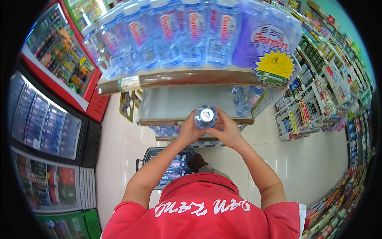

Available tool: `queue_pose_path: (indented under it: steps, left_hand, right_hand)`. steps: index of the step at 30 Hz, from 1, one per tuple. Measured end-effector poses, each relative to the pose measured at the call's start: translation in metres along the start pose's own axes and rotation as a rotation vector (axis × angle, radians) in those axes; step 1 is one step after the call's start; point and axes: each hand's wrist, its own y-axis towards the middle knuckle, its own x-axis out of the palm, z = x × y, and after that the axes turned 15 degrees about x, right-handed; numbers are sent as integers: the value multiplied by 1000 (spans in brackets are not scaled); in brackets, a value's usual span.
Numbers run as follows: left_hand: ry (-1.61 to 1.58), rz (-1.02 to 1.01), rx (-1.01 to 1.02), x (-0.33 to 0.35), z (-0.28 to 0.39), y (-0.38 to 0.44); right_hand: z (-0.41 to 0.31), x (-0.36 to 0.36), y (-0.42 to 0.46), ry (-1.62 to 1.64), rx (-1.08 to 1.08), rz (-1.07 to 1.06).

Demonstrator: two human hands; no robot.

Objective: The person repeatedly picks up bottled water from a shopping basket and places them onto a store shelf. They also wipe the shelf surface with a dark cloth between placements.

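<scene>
A clear Ganten water bottle (205,118) with a white cap stands upright between my two hands, in front of the middle shelf (182,104). My left hand (190,128) wraps its left side. From the right side, my right hand (226,128) touches the same bottle with thumb and fingers. At the right end of the middle shelf are a few more water bottles (246,100). Rows of large water bottles (195,35) fill the top shelf, beside a purple pack (262,38) with a yellow star-shaped price sign (275,66).
A dark basket (148,151) holding water bottles (176,170) lies on the floor by my foot (197,162). Glass-door drinks coolers (47,116) line the left. White wire racks (288,119) and stocked shelves stand on the right. Lower shelves hold more bottles (167,130).
</scene>
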Motion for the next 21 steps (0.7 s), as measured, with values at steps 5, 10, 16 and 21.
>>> queue_pose_path:
  steps: [5,10,16,21]
  left_hand:
    - [10,49,165,42,-9,58]
    - [-47,14,105,75,-31,87]
    - [-87,16,41,98,-57,102]
    - [34,-100,-71,93,-52,117]
  right_hand:
    - [31,-21,22,19,48,165]
    - [54,-39,50,-97,-28,380]
    - [65,-46,71,-96,-2,406]
    - [88,-40,76,-79,23,469]
